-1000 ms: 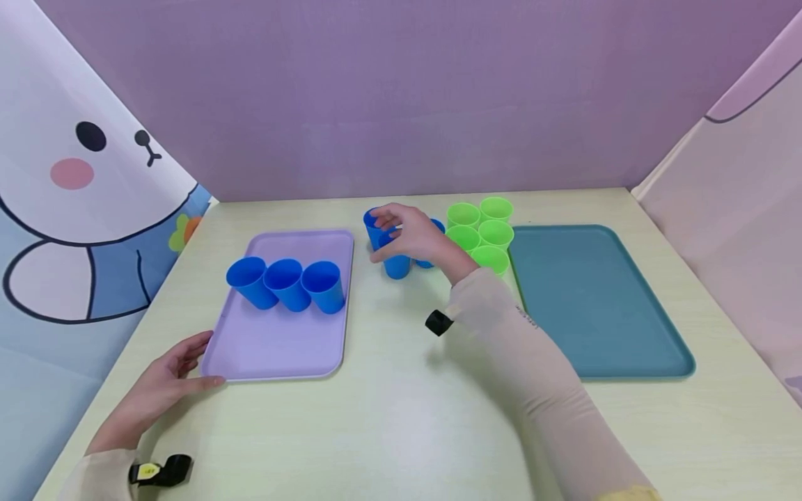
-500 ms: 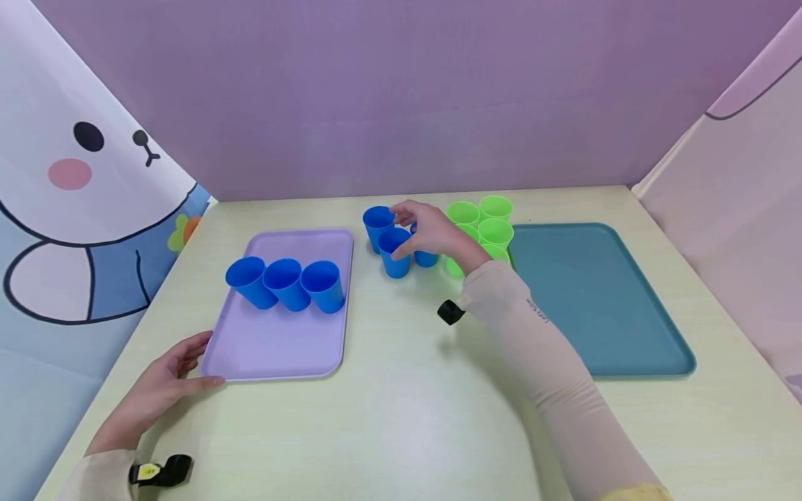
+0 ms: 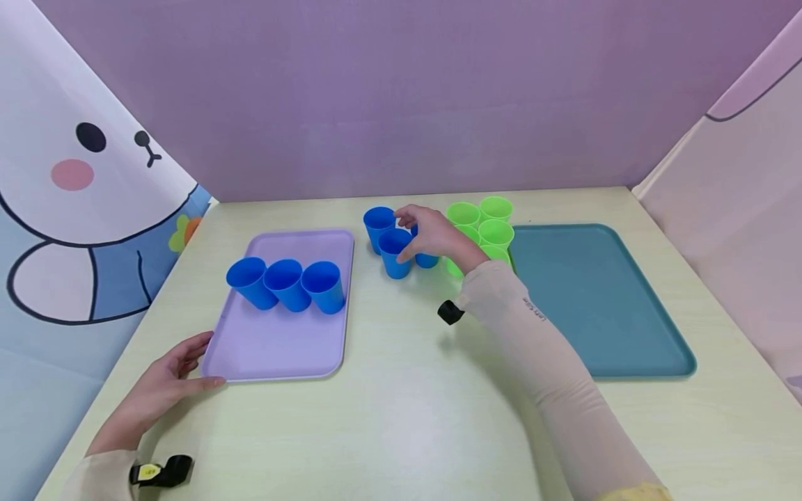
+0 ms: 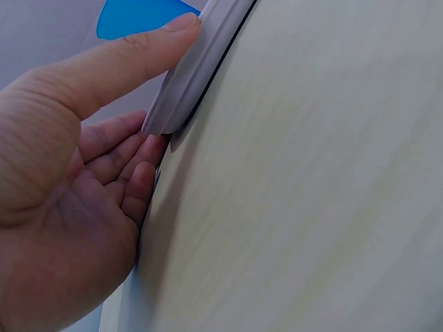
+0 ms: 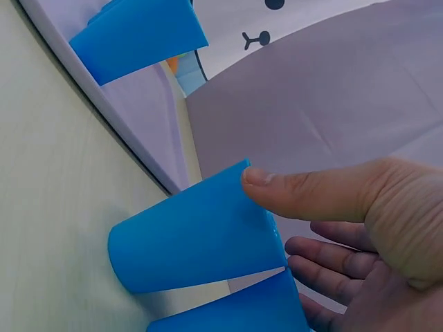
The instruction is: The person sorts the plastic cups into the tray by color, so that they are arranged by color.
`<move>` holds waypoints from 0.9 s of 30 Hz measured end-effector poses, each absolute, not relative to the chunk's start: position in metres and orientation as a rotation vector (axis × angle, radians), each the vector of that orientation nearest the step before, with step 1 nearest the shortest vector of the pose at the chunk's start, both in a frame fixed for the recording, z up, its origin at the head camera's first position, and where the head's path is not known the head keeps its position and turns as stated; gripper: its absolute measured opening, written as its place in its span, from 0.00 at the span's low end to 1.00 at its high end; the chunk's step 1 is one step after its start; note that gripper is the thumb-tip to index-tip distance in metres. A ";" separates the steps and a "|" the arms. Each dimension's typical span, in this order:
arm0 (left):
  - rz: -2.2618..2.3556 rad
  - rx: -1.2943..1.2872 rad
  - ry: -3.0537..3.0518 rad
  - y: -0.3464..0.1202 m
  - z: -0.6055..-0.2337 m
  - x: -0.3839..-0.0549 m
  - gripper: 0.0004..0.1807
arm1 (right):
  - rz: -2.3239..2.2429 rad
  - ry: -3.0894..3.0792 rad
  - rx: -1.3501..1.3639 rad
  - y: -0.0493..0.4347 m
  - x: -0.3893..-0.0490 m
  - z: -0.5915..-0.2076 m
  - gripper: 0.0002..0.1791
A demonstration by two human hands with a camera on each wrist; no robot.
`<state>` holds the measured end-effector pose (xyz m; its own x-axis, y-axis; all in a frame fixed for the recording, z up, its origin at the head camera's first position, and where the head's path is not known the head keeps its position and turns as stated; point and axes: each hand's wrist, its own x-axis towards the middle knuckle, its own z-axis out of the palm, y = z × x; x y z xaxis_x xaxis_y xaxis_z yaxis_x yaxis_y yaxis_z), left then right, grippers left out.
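Observation:
My left hand holds the front left corner of the lilac tray. In the left wrist view its thumb lies against the rim and its fingers bend around the corner. Three blue cups stand together on that tray, the middle one among them. Behind the tray's right side, more blue cups stand on the table. My right hand is at the nearest of these, a blue cup; the thumb touches its rim, while the loosely bent fingers are beyond the rim. A blue cup shows partly behind the hand.
Several green cups stand close together at the back, right of my right hand. A teal tray lies on the right side of the table. A purple wall rises behind the table.
My right hand has shifted right from above the blue cups, then slightly down to the nearest cup's right side. The left hand has stayed at the tray corner.

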<state>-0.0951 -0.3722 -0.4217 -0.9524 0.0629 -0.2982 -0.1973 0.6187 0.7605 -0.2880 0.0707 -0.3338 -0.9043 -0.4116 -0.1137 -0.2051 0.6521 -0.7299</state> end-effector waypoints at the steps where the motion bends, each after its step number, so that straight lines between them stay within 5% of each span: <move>1: 1.253 -0.107 2.549 -0.372 -0.422 -0.095 0.55 | -1.102 2.603 -0.497 0.070 -0.288 -0.334 0.47; 27: 1.275 -0.071 2.574 -0.371 -0.423 -0.093 0.53 | -0.992 2.633 -0.582 0.065 -0.295 -0.333 0.46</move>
